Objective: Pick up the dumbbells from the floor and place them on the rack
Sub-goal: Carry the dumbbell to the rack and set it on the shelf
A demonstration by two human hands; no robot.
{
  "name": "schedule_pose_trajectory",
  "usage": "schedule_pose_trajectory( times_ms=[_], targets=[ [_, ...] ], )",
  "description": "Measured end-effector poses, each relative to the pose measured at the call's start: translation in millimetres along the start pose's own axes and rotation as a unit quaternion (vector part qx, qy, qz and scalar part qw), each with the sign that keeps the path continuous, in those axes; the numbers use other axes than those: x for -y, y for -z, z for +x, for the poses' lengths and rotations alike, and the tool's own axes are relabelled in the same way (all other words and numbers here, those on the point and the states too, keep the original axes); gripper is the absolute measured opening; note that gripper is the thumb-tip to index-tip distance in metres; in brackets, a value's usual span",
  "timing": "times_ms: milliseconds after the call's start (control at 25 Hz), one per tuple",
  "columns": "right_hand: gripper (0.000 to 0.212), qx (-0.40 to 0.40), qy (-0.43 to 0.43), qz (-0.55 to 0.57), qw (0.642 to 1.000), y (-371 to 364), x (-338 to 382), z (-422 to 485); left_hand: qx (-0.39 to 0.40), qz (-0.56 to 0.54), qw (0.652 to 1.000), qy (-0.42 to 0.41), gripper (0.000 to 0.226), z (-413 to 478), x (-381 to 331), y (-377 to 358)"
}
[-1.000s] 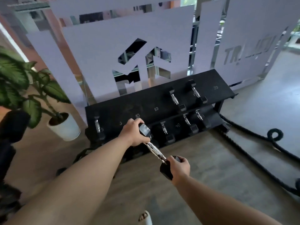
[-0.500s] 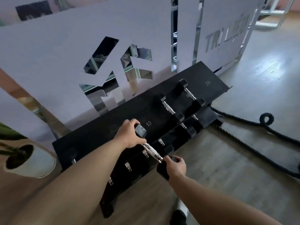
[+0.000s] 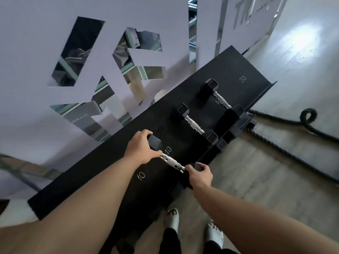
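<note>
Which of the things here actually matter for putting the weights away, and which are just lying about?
Part of the job:
- dumbbell, held at its ends by the left hand and right hand
- rack
- two dumbbells already racked

Just lying about:
- thick rope on the floor
- frosted glass wall

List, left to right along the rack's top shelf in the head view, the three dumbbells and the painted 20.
Held dumbbell → middle dumbbell → right dumbbell → painted 20.
</note>
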State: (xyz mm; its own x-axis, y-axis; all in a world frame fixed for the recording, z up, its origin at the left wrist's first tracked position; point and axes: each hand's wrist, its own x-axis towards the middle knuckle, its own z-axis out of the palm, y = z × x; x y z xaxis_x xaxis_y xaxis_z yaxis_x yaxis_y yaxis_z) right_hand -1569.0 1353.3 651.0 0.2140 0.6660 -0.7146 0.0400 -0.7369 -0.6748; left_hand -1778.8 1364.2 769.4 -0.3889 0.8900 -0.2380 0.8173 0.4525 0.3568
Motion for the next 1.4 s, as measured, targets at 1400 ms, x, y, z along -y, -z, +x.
schedule_pose_trajectory(
  times_ms=[1400],
  targets=[
    [0.094,0.041,-0.037,-0.243,0.968,-83.6,-34.1,93.0,0.161,0.104,0.981,-0.04,0.093,159.1,44.0,-96.0]
  ],
)
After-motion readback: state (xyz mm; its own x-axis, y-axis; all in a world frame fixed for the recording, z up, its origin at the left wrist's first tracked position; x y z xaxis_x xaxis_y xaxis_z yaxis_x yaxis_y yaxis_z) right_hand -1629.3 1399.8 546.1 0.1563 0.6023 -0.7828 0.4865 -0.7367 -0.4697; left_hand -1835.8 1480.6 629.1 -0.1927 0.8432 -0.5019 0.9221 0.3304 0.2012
